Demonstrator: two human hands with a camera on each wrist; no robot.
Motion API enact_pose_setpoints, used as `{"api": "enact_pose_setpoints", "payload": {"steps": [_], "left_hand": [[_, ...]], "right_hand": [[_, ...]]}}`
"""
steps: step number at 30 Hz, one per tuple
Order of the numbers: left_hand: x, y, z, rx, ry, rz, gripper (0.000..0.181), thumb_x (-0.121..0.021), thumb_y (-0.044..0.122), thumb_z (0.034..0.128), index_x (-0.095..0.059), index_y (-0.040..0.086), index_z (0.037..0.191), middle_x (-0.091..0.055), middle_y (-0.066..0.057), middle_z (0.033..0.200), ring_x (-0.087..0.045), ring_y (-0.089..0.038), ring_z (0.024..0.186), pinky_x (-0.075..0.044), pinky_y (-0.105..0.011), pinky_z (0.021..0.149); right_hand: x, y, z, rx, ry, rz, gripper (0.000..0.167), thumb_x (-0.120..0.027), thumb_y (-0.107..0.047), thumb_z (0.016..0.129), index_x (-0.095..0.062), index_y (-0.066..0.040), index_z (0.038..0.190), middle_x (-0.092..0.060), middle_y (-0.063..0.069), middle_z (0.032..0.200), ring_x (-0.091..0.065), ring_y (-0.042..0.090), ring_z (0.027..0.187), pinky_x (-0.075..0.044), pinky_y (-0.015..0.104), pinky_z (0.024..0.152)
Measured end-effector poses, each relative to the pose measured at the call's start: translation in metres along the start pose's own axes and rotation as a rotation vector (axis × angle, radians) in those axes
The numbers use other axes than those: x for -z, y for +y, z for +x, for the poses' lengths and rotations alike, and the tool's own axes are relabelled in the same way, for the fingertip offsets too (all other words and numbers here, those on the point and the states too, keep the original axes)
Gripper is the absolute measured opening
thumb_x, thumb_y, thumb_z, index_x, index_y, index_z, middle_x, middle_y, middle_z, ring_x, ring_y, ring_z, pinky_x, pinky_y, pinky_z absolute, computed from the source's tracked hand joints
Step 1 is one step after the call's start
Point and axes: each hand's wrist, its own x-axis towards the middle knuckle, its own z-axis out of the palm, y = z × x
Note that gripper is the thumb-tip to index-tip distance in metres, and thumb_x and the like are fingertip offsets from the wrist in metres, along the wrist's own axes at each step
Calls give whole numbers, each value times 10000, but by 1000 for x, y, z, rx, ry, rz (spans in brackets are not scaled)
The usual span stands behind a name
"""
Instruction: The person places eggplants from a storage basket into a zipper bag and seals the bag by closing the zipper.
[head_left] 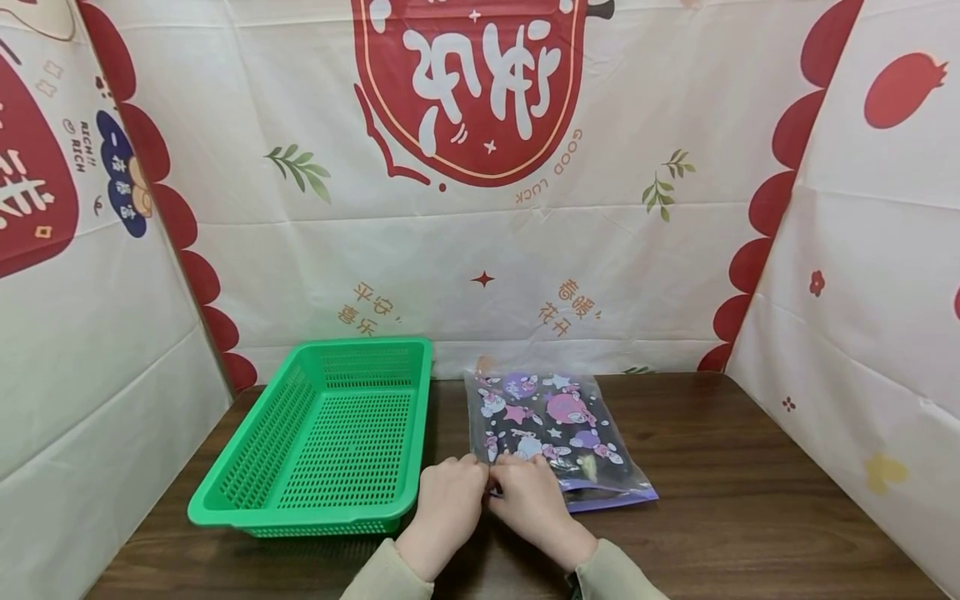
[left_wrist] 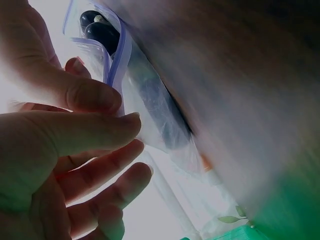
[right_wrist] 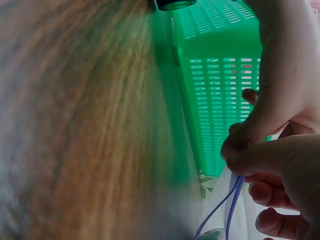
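We saw a clear plastic bag (head_left: 558, 408) printed with pink, purple and white cartoon figures and stars, lying on the brown table (head_left: 720, 475) right of the green basket (head_left: 426, 392). Its purple-edged mouth faced us and gaped, showing glossy dark contents (left_wrist: 102, 35) inside. Our left hand (head_left: 453, 492) and right hand (head_left: 530, 493) pinched the mouth's left corner, thumbs close together. A narrow strip of wood separated bag from basket; the bag's far edge neared the back cloth (head_left: 480, 242), while broad wood stretched rightward.
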Motion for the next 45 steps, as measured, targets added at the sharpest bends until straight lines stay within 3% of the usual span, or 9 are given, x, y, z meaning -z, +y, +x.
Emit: {"api": "enact_pose_setpoints", "payload": {"steps": [4, 11, 21, 33, 39, 45], "left_hand": [[-1, 0, -1, 18, -2, -27, 112, -799, 190, 738, -698, 194, 691, -533, 41, 612, -514, -165, 494, -350, -320, 384], [-6, -1, -2, 19, 56, -55, 235, -798, 155, 718, -606, 208, 595, -525, 46, 601, -534, -184, 465, -350, -322, 367], [-1, -2, -2, 17, 68, -58, 224, -787, 109, 693, -608, 198, 592, -534, 38, 599, -553, -194, 471, -360, -323, 366], [0, -2, 0, 27, 28, -127, 268, -737, 72, 759, -582, 193, 578, -551, 28, 584, -552, -182, 477, -363, -302, 375], [3, 1, -2, 27, -1, -67, 159, -778, 150, 779, -640, 144, 701, -516, -5, 601, -532, -190, 471, -371, -307, 377], [3, 2, -2, -31, 78, 48, 174, -786, 201, 785, -637, 140, 722, -511, 2, 608, -475, -156, 467, -337, -283, 379]], "right_hand": [[1, -1, -1, 18, 10, -14, 256, -798, -192, 624, -551, -239, 580, -441, -143, 621, -461, 33, 536, -293, 299, 581], [1, 0, 0, 29, 16, -31, 216, -784, -167, 618, -580, -237, 599, -502, -144, 647, -503, 33, 550, -322, 318, 591], [-1, 1, 1, 16, -10, -18, 217, -806, -218, 652, -593, -242, 615, -517, -153, 667, -510, 23, 564, -332, 324, 602], [2, 2, 0, 1, -26, 5, 205, -810, -236, 672, -611, -246, 626, -517, -149, 672, -487, 4, 563, -314, 303, 596], [2, 1, 1, -17, -1, 21, 176, -814, -219, 654, -640, -233, 630, -508, -146, 672, -479, 15, 561, -310, 295, 593], [0, 1, 1, -8, 39, 5, 194, -775, -148, 605, -590, -201, 577, -502, -133, 657, -465, 41, 539, -317, 277, 564]]}}
